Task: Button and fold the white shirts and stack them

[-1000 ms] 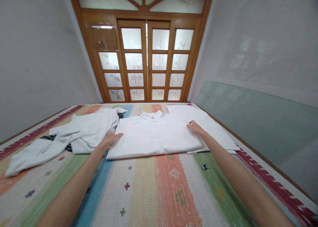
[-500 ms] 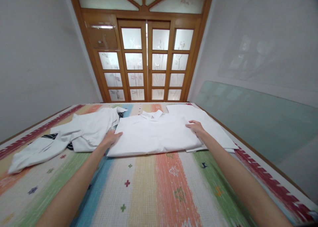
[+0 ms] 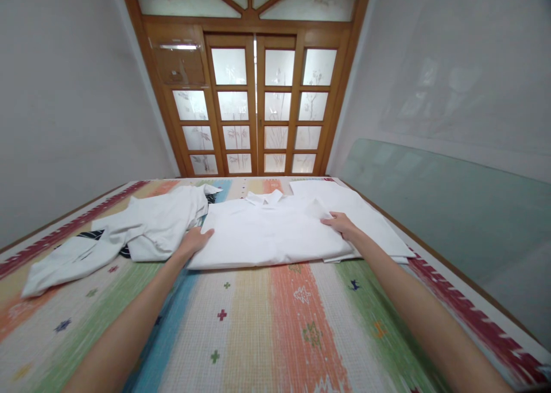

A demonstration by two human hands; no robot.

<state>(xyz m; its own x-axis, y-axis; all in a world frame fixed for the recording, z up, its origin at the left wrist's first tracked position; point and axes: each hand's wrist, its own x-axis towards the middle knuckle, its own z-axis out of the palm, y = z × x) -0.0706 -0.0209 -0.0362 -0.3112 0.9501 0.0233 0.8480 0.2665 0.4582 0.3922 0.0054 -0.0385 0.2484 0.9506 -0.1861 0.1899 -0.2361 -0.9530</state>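
Note:
A white collared shirt lies folded flat on a striped mat, collar toward the door. My left hand grips the shirt's left edge, which lifts slightly. My right hand pinches a raised fold of cloth on the shirt's right side. Under that side lies another flat white cloth.
A crumpled white garment with a dark striped piece beneath it lies to the left on the mat. A wooden glazed door closes the far end. A glass sheet leans on the right wall.
Both hands have closed on the shirt's side edges and raised the cloth a little; the left edge has come off the mat.

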